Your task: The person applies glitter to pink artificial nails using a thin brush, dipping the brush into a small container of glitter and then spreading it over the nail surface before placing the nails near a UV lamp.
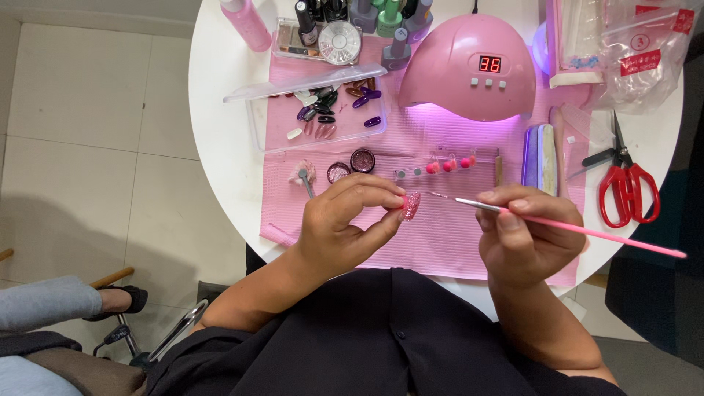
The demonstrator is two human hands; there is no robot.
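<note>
Head view, looking straight down at a person's two bare hands over a round white table (220,139) covered by a pink mat (440,235).

The left hand (345,227) is raised just above the mat, its thumb and fingertips pinched together on a small glittery pink nail tip (411,204), which sits at the centre of the picture between the two hands. The right hand (524,231) is closed around a thin pink-handled brush (579,229) (held like a pen), the handle running out to the right past the table edge. The brush's fine metal end points left, near the nail tip; whether it touches cannot be told.

Beyond the hands, toward the top of the picture, a pink dome-shaped nail lamp (469,66) glows violet underneath and shows a red digital display. Left of it lies a clear plastic box (315,117) holding loose false nails in dark and pale colours, its lid propped across the top. Two small round glitter pots (350,166) stand just above the left hand. A row of nail polish bottles (367,18) lines the far edge. Red-handled scissors (627,187) lie at the right, well apart from the brush hand, with a nail buffer block (540,154) between them and the lamp.

At the lower left, a person's foot in a black shoe (117,301) rests on the tiled floor (73,147).
</note>
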